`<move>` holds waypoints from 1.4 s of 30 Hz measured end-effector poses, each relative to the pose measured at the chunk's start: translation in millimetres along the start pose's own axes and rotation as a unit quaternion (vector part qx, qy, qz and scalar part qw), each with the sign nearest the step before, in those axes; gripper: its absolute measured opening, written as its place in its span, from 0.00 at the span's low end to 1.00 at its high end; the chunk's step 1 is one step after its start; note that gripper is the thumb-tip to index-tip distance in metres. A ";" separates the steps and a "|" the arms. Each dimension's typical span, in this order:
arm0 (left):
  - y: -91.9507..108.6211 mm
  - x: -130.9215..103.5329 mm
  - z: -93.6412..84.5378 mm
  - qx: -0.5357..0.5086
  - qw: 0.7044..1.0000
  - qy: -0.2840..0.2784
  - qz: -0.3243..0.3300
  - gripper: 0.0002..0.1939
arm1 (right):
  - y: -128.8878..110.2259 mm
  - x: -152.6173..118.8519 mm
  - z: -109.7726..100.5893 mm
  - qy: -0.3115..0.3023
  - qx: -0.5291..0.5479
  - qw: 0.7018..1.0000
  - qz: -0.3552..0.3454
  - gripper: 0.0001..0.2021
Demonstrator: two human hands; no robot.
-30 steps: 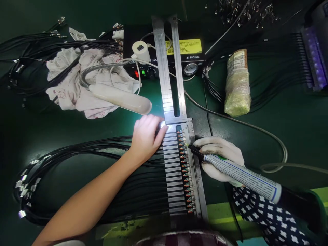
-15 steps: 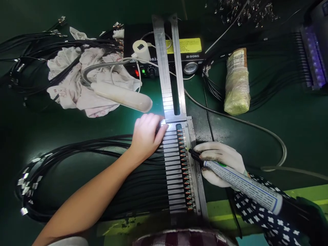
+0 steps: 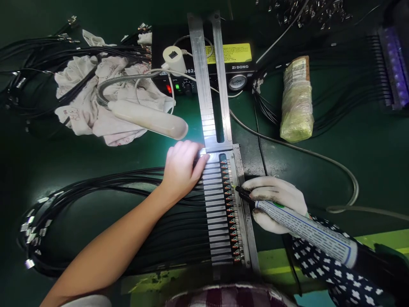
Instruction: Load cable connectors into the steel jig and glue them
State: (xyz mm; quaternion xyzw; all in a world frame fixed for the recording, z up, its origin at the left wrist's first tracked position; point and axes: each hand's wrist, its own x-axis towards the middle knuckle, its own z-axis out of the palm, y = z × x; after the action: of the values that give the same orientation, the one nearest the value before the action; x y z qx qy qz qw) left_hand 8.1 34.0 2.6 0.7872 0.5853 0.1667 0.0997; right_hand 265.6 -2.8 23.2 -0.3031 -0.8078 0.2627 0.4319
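Note:
My bare left hand (image 3: 182, 168) rests at the upper left edge of a slotted metal fixture (image 3: 217, 202), thumb on the metal; its fingertips are lost in glare, so any held item is unclear. Black cables (image 3: 128, 181) run in from the left, their small metal terminals (image 3: 230, 204) lined up along the fixture's right side. My gloved right hand (image 3: 276, 204) is closed around a thick dispensing tool (image 3: 305, 234) with a white printed label. The tool's black nozzle (image 3: 244, 192) points left, its tip close to the terminals at the fixture's right side.
A lit lamp (image 3: 148, 119) hangs just above my left hand. Behind are a black control box (image 3: 238, 76), white cloths (image 3: 86, 102), a long metal bracket (image 3: 203, 85) and a wrapped block (image 3: 296, 102). A grey hose (image 3: 306, 151) curves at the right. Purple-lit equipment (image 3: 394, 70) stands far right.
The view has shifted very slightly. Both hands and the tool hold nearly the same place over the fixture.

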 end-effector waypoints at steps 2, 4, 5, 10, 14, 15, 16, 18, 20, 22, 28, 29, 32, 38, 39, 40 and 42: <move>0.1 0.3 -0.2 -0.002 1.000 -0.003 -0.002 0.11 | -0.2 -0.9 -0.6 0.000 0.001 1.000 -0.003 0.10; 0.3 0.6 -0.4 -0.003 1.000 -0.005 -0.003 0.12 | -0.4 -1.4 -1.0 0.000 0.003 1.000 -0.005 0.10; 0.5 0.8 -0.6 -0.004 1.000 -0.005 -0.003 0.12 | -0.4 -1.5 -1.0 0.000 0.003 1.000 -0.005 0.10; 1.1 0.9 -1.1 -0.005 1.000 -0.005 -0.005 0.12 | 0.3 -0.9 -0.2 0.005 0.002 1.000 0.001 0.10; 1.5 0.6 -1.5 -0.002 1.000 -0.006 -0.005 0.12 | 0.5 0.4 0.4 0.006 0.006 1.000 0.003 0.10; 1.5 0.5 -1.5 -0.001 1.000 -0.007 -0.005 0.12 | 0.5 0.7 0.5 0.008 0.006 1.000 0.004 0.10; 1.5 0.5 -1.6 -0.001 1.000 -0.007 -0.005 0.12 | 0.6 1.0 0.6 0.009 0.006 1.000 0.006 0.10; 1.0 0.5 -1.4 -0.001 1.000 -0.008 -0.005 0.12 | 0.7 1.4 1.0 0.013 0.008 1.000 0.007 0.10; 0.1 0.5 -0.9 -0.002 1.000 -0.010 -0.005 0.12 | 0.6 1.7 1.5 0.017 0.007 1.000 0.010 0.11; -0.8 0.5 -0.3 -0.003 1.000 -0.012 -0.006 0.12 | -0.2 1.7 1.4 0.021 0.004 1.000 0.018 0.11; 0.4 0.8 -0.6 -0.001 1.000 -0.007 -0.004 0.11 | -7.5 -4.1 -1.9 0.030 0.019 0.999 0.017 0.11; 0.9 0.8 -0.9 -0.001 1.000 -0.006 -0.004 0.11 | -8.8 -5.7 -2.0 0.030 0.019 0.999 0.016 0.11; 1.2 0.6 -1.1 -0.003 1.000 -0.006 -0.006 0.11 | -10.8 -9.2 -0.9 0.015 0.006 1.000 0.017 0.10; 0.6 0.2 -0.3 -0.005 1.000 -0.007 -0.007 0.11 | -8.0 -10.8 1.9 0.005 0.005 1.000 0.016 0.11; 0.7 0.2 -0.3 -0.005 1.000 -0.007 -0.007 0.11 | -7.6 -10.9 2.0 0.007 0.006 1.000 0.017 0.11; 0.9 0.3 -0.5 -0.004 1.000 -0.007 -0.007 0.11 | -7.4 -10.8 2.0 0.009 0.006 1.000 0.018 0.11; 1.1 0.4 -0.7 -0.004 1.000 -0.006 -0.007 0.11 | -7.3 -10.6 2.1 0.011 0.007 1.000 0.016 0.12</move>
State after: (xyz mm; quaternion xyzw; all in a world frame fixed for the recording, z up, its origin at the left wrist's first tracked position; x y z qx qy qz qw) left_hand 8.9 34.0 3.7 0.7834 0.5899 0.1636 0.1071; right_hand 266.6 -15.7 21.5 -0.3164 -0.7961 0.2716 0.4386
